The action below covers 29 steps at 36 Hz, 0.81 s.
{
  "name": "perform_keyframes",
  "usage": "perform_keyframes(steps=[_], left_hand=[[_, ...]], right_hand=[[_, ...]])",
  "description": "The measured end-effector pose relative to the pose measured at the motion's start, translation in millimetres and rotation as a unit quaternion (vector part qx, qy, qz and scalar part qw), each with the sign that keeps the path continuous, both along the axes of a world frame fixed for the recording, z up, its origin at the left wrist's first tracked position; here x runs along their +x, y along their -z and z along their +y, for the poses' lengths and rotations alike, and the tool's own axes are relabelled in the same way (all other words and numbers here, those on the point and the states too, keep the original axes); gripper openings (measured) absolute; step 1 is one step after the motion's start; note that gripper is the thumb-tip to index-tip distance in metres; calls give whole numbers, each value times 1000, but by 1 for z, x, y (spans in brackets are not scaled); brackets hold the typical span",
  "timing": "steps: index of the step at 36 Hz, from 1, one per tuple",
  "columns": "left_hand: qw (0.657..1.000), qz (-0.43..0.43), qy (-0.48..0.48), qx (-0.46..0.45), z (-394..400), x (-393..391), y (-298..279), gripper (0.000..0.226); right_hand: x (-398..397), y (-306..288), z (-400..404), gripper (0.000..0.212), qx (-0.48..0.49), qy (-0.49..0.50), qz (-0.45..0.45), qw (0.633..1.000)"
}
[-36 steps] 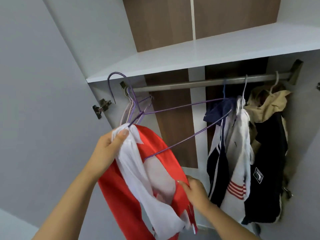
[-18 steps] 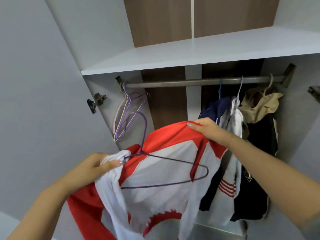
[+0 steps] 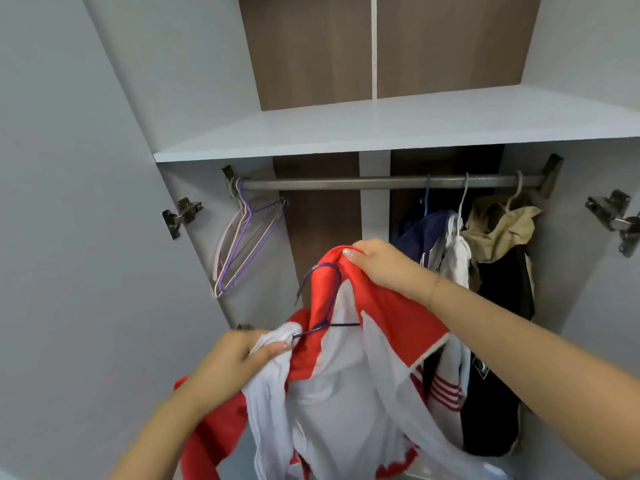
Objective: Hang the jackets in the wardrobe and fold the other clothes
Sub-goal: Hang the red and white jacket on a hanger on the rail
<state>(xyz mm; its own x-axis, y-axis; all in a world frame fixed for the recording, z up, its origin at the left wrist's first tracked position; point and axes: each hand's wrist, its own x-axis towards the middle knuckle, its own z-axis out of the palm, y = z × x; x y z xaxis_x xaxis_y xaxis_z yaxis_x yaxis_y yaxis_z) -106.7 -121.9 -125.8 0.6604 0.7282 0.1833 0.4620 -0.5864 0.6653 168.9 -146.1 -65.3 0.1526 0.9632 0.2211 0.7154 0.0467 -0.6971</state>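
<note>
The person stands in front of the open wardrobe [image 3: 194, 98] with a red and white jacket [image 3: 346, 382] held up between both hands, just below the level of the hanging rail [image 3: 363, 183] and in front of the bare stretch of it. The left hand [image 3: 239, 355] is low and to the left, its fingers and thumb closed tight around a bunched white part of the jacket together with one end of a purple wire hanger [image 3: 323, 306] that is threaded inside the garment. The right hand [image 3: 384, 268] is higher, its fingers curled over a red fold at the top of the jacket, pinching it near the hanger's hook, which curves up in front of the red cloth. The rest of the jacket hangs loose below the hands, white lining facing out and red panels to either side. At the left end of the rail a cluster of empty hangers [image 3: 242, 244], purple and pale, dangles close to the wardrobe's side wall. Towards the right end three garments hang side by side and touching: a navy jacket [image 3: 420, 233], a white jacket [image 3: 457, 251] with red stripes low down, and a tan and black jacket [image 3: 502, 271]. A white shelf [image 3: 398, 126] runs across directly above the rail, and metal door hinges [image 3: 181, 216] show on both sides.
</note>
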Motion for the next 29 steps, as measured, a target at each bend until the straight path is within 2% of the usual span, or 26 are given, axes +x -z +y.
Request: perform_keyframes(steps=[3,6,8,12,16,18,20,21,25,29], left_hand=[[998,-55,3,-25,-1,-9,-6,55],[995,-90,-9,-46,1,-19,-16,44],[994,-82,4,-71,5,-22,-22,43],[997,-36,10,-74,12,-15,-31,73],[998,-29,-4,-63,13,-3,-29,63],[997,-41,-12,-63,11,2,-24,57],[996,-62,-36,-58,10,3,-22,57],[994,-77,-49,-53,9,1,-22,57],[985,-148,-72,-55,9,-9,-25,44],[986,-137,-82,-51,12,-8,-23,46]], right_hand=[[19,-3,-2,39,18,29,-46,998],[39,-6,-9,37,33,44,-36,998],[38,-10,-12,37,29,25,-16,999],[13,-17,-13,35,0,-16,28,999],[-13,-13,-12,31,-30,-43,150,987],[-22,-8,-11,25,-85,-76,253,961],[-24,-2,-11,24,-123,-104,299,941],[-21,-1,-13,25,-125,-114,289,942],[-8,7,-21,28,-88,-112,147,979],[-19,22,-21,34,-97,-129,90,983]])
